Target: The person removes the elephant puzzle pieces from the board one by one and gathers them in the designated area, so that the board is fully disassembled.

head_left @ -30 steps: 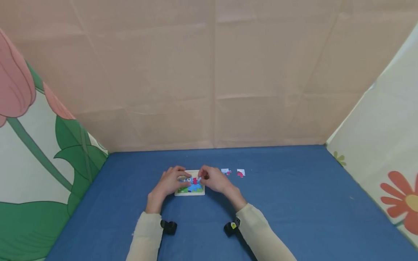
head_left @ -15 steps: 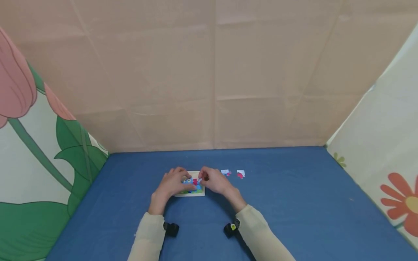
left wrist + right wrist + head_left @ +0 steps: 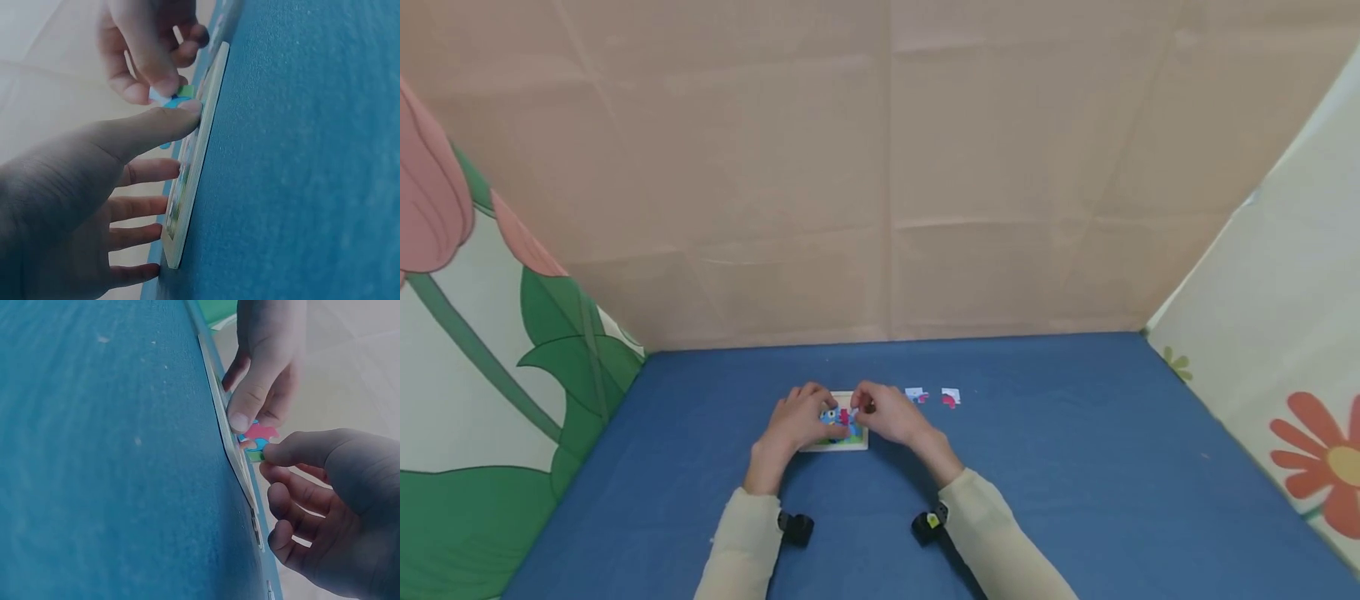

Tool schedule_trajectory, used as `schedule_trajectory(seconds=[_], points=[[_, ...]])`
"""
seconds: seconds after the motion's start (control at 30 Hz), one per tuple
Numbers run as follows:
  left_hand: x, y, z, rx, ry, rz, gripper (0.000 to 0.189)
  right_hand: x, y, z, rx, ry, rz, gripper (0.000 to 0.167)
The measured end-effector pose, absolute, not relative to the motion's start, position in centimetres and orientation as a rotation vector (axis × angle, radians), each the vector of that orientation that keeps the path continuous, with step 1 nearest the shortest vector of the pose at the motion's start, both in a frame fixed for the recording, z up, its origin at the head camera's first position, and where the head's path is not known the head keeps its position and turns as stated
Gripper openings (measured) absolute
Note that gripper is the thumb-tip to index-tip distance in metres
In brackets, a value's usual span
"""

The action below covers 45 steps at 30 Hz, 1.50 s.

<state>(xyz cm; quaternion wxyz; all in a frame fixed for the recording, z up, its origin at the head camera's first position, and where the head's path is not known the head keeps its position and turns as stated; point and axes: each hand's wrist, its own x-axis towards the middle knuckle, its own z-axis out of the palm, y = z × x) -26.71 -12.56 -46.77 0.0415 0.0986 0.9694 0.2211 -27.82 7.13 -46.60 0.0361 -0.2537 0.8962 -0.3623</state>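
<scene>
A small jigsaw puzzle board [image 3: 833, 447] with a pale frame lies flat on the blue table, its picture showing a blue figure on green. My left hand [image 3: 793, 418] reaches over its left part, fingers spread at the frame and thumb [image 3: 178, 119] pressing on the puzzle. At the board's right side, my right hand [image 3: 887, 414] pinches a puzzle piece [image 3: 257, 432] of pink, blue and green between thumb and index finger. That piece stands tilted up from the board, its lower edge close by the left thumb. The hands cover parts of the picture.
Two loose puzzle pieces, a nearer one [image 3: 916, 394] and a farther one [image 3: 951, 397], lie on the blue tablecloth [image 3: 1075, 467] right of the board. A beige backdrop [image 3: 880, 208] rises behind the table, with flower-printed panels at both sides.
My left hand has shifted a little to the right over the board, its thumb now nearer the right hand. The right hand keeps its pinch in about the same spot.
</scene>
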Motion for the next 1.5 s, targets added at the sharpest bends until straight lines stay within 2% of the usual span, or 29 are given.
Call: schedule_trajectory(seconds=[0.67, 1.0, 1.5], points=[[-26.8, -13.0, -46.8, 0.314, 2.964, 0.633, 0.056, -28.4, 8.8, -46.2, -0.816, 2.725, -1.188, 0.009], [-26.8, -12.9, -46.8, 0.336, 2.965, 0.637, 0.053, -29.0, 10.0, -46.4, -0.74, 2.689, -1.178, 0.01], [-27.1, -13.2, -46.9, 0.332, 2.955, 0.639, 0.05, -29.5, 12.2, -45.7, -0.807, 2.695, -1.113, 0.011]])
